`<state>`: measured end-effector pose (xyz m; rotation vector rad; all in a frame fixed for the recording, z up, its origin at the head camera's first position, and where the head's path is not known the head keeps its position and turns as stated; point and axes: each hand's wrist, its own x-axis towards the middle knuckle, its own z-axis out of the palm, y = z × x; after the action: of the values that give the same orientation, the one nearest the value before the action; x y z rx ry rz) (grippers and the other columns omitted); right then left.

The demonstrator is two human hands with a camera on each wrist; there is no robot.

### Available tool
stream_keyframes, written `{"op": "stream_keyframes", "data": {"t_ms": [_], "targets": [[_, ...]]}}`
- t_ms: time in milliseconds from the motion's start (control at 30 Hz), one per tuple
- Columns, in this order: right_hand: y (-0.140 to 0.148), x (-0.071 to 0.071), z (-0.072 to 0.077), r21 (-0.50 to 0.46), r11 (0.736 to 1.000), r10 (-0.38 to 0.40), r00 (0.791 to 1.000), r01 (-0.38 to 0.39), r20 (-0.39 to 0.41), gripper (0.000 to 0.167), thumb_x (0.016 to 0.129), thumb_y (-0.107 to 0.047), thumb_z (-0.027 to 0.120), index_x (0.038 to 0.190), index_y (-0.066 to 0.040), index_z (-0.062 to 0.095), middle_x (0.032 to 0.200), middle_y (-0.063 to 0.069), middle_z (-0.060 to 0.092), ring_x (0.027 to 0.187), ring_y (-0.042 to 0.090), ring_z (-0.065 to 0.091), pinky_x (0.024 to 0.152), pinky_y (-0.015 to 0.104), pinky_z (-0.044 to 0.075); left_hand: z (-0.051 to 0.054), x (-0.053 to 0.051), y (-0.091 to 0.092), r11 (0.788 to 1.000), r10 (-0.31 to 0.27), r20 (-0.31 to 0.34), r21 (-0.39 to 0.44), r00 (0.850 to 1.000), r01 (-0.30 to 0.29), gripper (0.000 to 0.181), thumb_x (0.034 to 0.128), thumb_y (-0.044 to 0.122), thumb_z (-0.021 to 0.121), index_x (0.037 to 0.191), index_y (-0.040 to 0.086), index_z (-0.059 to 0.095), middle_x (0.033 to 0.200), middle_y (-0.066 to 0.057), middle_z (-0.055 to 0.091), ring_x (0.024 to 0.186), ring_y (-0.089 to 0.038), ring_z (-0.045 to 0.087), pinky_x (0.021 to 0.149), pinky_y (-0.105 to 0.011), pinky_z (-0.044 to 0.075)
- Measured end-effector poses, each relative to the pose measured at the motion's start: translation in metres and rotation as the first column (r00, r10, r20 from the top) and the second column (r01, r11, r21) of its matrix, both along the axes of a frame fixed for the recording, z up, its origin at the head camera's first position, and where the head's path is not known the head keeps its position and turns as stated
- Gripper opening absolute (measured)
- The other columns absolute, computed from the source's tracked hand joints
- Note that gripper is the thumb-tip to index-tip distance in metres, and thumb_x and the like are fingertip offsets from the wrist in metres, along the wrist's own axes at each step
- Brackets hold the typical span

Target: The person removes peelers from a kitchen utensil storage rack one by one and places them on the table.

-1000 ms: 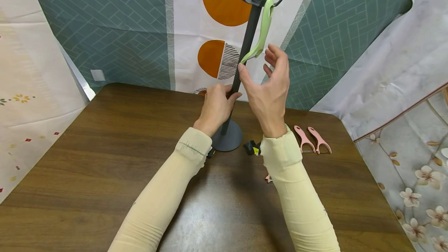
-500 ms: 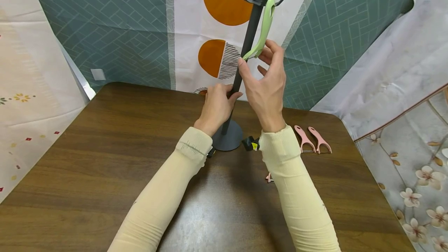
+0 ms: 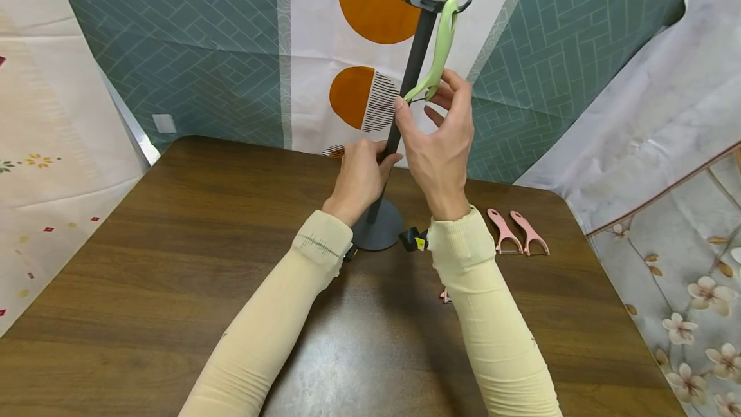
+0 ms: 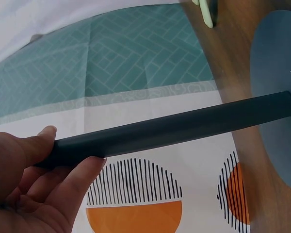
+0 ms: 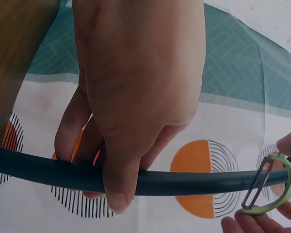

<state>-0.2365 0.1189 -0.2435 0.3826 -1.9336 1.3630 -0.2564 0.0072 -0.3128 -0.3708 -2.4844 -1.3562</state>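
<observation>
A light green Y-shaped peeler hangs by the hole in its handle from one hook of a dark stand, blade end down. My right hand pinches the peeler's head, the thumb on one prong and the fingers on the other. In the right wrist view, the blade of the peeler shows between thumb and fingers. Lower down, my left hand grips the stand's pole, thumb on one side and fingers on the other. The pole runs down to a round base on the table.
Two pink peelers lie side by side on the wooden table, at the right. Part of another pink item shows beside the right sleeve. A pale green piece appears near the base. Patterned cloths hang behind the table.
My right hand's fingers have moved left and in against the peeler's head, from slightly apart to touching it. The left hand keeps its place on the pole.
</observation>
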Motion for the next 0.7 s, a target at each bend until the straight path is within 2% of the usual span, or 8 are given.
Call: {"op": "stream_keyframes", "data": {"t_ms": [233,367,567,700], "targets": [[0.004,-0.002,-0.001,-0.038,0.999,-0.003,0.999,0.001,-0.048,0.06,0.087,-0.025,0.078,0.138,-0.007,0.052,0.123,0.011,0.061,0.112,0.02,0.061,0.103,0.028,0.051,0.0,0.0,0.001,1.0,-0.001,-0.002,0.008,1.0,0.001,0.023,0.1,0.028,0.067,0.085,0.01,0.071,0.063,-0.003,0.054,0.059,-0.022,0.054,0.059,-0.032,0.041],[0.004,0.0,0.0,-0.059,0.998,0.007,0.998,-0.011,-0.055,0.058,0.087,-0.02,0.078,0.137,-0.005,0.052,0.122,0.013,0.059,0.112,0.02,0.061,0.105,0.029,0.051,0.0,0.001,0.001,1.0,-0.002,0.005,0.006,1.0,0.002,0.023,0.1,0.029,0.067,0.086,0.01,0.071,0.064,-0.003,0.054,0.061,-0.022,0.054,0.06,-0.032,0.042],[-0.004,0.015,0.011,-0.095,0.995,0.035,0.996,-0.043,-0.086,0.053,0.087,-0.011,0.075,0.133,0.003,0.053,0.121,0.018,0.059,0.113,0.03,0.06,0.105,0.035,0.052,0.0,0.001,0.0,1.0,-0.002,-0.002,0.008,1.0,0.002,0.023,0.1,0.028,0.067,0.087,0.01,0.072,0.065,-0.004,0.056,0.062,-0.022,0.055,0.061,-0.033,0.043],[-0.006,0.022,0.017,-0.111,0.992,0.047,0.993,-0.059,-0.107,0.051,0.086,-0.009,0.074,0.131,0.004,0.054,0.119,0.018,0.058,0.112,0.031,0.061,0.104,0.037,0.053,0.0,0.001,0.001,1.0,-0.008,0.005,0.014,1.0,0.008,0.023,0.0999,0.028,0.067,0.088,0.01,0.073,0.065,-0.004,0.056,0.062,-0.022,0.055,0.06,-0.033,0.043]]}}
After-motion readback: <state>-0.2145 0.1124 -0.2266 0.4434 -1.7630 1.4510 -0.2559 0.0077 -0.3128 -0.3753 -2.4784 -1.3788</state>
